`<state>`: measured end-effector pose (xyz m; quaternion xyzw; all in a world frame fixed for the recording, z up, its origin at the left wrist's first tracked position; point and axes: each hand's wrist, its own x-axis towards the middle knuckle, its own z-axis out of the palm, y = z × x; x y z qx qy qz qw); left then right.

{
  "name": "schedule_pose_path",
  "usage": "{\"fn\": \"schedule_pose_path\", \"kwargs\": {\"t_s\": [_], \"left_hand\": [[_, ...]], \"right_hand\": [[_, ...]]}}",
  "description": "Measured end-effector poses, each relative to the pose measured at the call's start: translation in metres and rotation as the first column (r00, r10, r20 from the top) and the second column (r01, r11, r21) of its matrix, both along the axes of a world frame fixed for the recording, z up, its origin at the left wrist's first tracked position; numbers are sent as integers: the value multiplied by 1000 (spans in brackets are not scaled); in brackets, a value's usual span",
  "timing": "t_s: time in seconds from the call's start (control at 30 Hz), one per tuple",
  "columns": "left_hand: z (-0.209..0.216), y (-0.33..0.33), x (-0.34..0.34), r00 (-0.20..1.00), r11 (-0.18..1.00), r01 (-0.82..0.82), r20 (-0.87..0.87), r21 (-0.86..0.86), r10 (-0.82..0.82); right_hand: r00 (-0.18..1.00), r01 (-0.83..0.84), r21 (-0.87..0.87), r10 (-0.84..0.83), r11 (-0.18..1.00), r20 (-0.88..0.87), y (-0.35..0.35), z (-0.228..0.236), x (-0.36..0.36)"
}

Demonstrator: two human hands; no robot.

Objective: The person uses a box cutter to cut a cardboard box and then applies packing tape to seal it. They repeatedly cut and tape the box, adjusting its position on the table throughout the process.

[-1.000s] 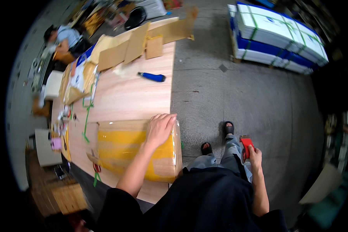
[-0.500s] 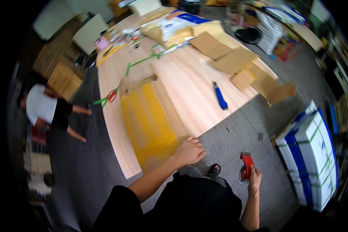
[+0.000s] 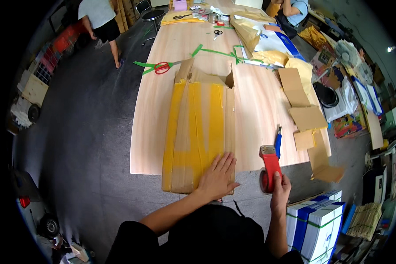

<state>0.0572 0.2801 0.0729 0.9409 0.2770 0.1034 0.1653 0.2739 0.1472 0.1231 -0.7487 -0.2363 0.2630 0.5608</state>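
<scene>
Head view: left hand (image 3: pixel 218 175) on carton (image 3: pixel 199 132), right hand (image 3: pixel 280 190) around red tape dispenser (image 3: pixel 273 165)

Carton lay lengthwise on the wooden table (image 3: pixel 255 105), yellow tape (image 3: pixel 216 119) along its top, flaps (image 3: pixel 184 71) up at the far end, near end reaching past the table's edge. I saw the left hand flat on its near right corner, fingers extended, grasping nothing. Right hand was clenched on the dispenser, right of the carton. Blue cutter (image 3: pixel 278 144) lay just beyond the dispenser. Red-handled scissors (image 3: pixel 162 63) sat beside the carton's far left corner, green strap (image 3: pixel 141 64) at the handles. I also logged unfolded cardboard (image 3: pixel 308 119) at the table's right edge.
</scene>
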Motion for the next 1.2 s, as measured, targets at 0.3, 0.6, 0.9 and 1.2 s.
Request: {"fn": "schedule_pose_path", "kwargs": {"t_s": [0.3, 0.6, 0.9, 1.2], "left_hand": [[14, 0, -47, 861, 832, 39, 442, -553, 253], [-29, -77, -194, -263, -94, 41, -102, -995, 959], [-89, -53, -150, -112, 165, -196, 190, -967, 975], [-89, -118, -105, -321, 94, -134, 133, -987, 938]], "right_hand": [[995, -101, -86, 103, 991, 12, 38, -8, -28], [935, -353, -115, 355, 928, 0, 78, 17, -41], [805, -594, -19, 594, 805, 1, 128, 43, -22], [624, -661, -219, 688, 717, 370, 141, -70, 78]]}}
